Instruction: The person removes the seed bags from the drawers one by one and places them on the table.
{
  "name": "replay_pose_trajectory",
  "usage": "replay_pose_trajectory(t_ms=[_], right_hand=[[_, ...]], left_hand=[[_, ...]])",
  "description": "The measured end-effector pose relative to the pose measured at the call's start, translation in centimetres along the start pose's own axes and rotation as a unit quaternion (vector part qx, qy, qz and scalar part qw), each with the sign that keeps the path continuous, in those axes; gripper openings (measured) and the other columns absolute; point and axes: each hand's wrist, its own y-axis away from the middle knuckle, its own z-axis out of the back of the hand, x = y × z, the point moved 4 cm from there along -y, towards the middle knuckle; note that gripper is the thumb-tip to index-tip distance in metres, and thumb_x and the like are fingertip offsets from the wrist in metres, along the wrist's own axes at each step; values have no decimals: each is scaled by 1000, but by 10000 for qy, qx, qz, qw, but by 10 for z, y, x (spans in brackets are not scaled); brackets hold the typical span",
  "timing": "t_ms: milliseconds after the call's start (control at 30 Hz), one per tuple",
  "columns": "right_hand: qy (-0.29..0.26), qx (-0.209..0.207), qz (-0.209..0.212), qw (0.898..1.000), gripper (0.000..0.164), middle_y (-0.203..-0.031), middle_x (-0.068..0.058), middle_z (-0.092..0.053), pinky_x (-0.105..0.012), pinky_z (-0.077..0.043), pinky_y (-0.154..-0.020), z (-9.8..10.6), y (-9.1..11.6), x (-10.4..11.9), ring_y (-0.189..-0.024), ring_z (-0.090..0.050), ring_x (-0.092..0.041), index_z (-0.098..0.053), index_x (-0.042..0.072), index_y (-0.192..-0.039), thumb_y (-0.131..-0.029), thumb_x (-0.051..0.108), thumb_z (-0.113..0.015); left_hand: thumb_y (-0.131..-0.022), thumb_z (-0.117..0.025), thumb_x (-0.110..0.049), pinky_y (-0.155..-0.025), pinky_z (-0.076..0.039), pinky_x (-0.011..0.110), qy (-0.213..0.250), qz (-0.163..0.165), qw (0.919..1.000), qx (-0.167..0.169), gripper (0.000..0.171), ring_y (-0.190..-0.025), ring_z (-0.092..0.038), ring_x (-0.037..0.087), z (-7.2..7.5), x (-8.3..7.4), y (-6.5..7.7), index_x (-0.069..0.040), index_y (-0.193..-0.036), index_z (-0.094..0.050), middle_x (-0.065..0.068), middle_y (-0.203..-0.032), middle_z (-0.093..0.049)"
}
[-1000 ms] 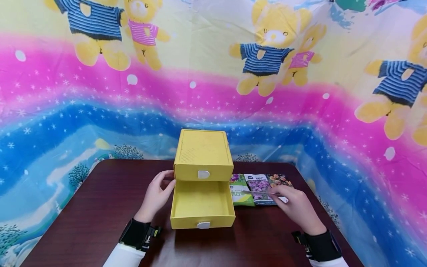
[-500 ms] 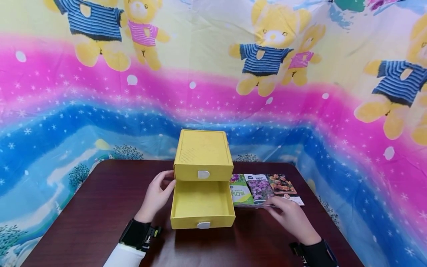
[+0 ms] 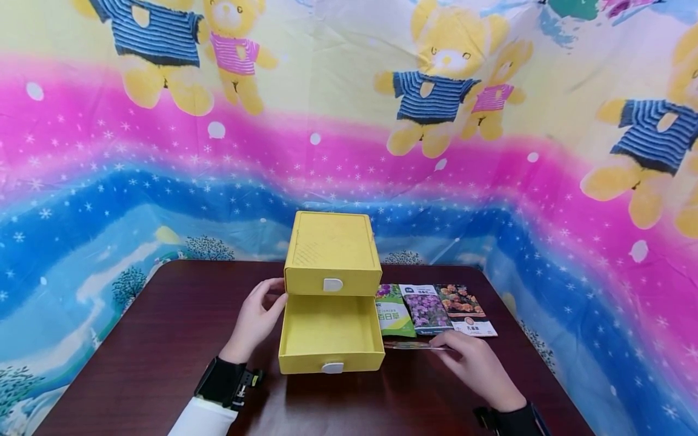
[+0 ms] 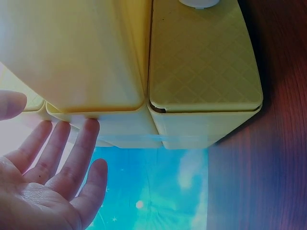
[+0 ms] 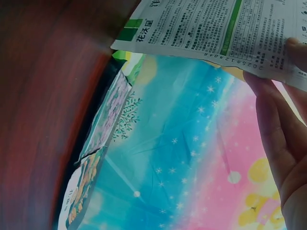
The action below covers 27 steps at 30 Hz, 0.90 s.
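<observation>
"Now, what are we holding?"
"Our right hand (image 3: 473, 365) pinches a packet (image 5: 201, 33) beside the open drawer (image 3: 302, 364); our left hand (image 3: 254, 318), spread, touches the yellow cabinet (image 3: 332, 241) on the tabletop (image 3: 174, 327)!"

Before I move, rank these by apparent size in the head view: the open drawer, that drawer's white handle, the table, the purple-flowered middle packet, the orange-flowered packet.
Largest to smallest:
1. Table
2. Open drawer
3. Purple-flowered middle packet and orange-flowered packet: too alike to rank
4. White handle
</observation>
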Motion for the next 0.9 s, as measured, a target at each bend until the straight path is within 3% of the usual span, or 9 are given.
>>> replay_pose_trajectory(t_ms=[267,500,733,900], right_hand=[[-257,508,-293,9979,48,-100,24,-66,-19,-54,-73,-4,10,2,-88,-64,3,-68,40,-104,-82,0,-82],[-373,1006,-289,9938,44,-103,20,-68,-23,-56,-74,-8,19,4,-92,-65,-1,-69,39,-104,-85,1,-79],[-452,1697,-517,9831,41,-111,17,-67,-24,-56,-77,-16,26,3,-100,-65,-5,-69,42,-102,-85,5,-77],[-598,2217,-661,9710,33,-117,13,-67,-25,-56,-80,-24,30,2,-107,-64,-7,-69,44,-102,-88,15,-78]], left_hand=[[-101,-65,-16,-82,-54,34,-46,-6,10000,-56,36,-103,-67,26,0,1,0,-10,-136,-60,11,-127,-62],[-101,-65,-16,-82,-54,33,-9,5,10000,-55,36,-103,-67,26,0,1,-1,-11,-136,-60,11,-127,-62],[-101,-65,-16,-83,-55,35,18,-19,10000,-43,36,-102,-67,26,0,0,0,-10,-136,-60,11,-129,-62],[-101,-65,-16,-83,-54,35,-16,-19,10000,-30,36,-101,-68,26,0,0,0,-10,-137,-60,11,-129,-62]])
